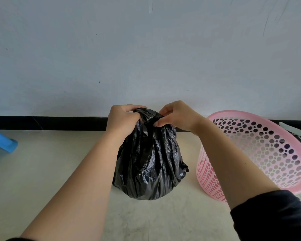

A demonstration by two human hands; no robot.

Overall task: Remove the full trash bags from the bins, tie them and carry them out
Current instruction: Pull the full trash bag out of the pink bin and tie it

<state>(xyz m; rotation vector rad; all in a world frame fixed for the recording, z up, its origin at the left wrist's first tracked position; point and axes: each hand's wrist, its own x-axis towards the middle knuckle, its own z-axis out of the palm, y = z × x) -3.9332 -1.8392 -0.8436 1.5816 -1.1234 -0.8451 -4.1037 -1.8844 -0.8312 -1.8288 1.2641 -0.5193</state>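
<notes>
- The left hand (123, 119) is gripping one gathered flap at the top of the black trash bag (149, 167), with its fingers curled round the plastic.
- The right hand (175, 117) is pinching the other flap between thumb and fingers, so both hands are clenched on the bag's mouth.
- The bag is sitting on the floor (42, 171), out of its bin. It is lying between the two forearms and just beside the pink bin (208, 176), on that bin's left.
- The step in hand is looking like the tying. The two flaps are meeting at the top with a small gap showing beneath them, and no finished knot is showing.
- To do this well, I judge, the person should be crossing one flap over the other and tucking it under. Pulling both ends sideways rather than upward should be tightening the thin plastic instead of tearing it.
- Letting the floor take the bag's weight during the knotting is sparing the flaps any strain.
- A second crossing is probably worth adding, since the glossy plastic is looking slippery enough to work loose during carrying.
- The bag is bulging low down and looking full. Its contents are hiding behind the opaque plastic.
- The pink bin is showing its perforated inner wall with no liner visible. Its bottom is lying out of sight, so I cannot tell whether anything is resting there.
- A blue stool (2, 141) is poking in at the left edge, well apart from the bag.
</notes>
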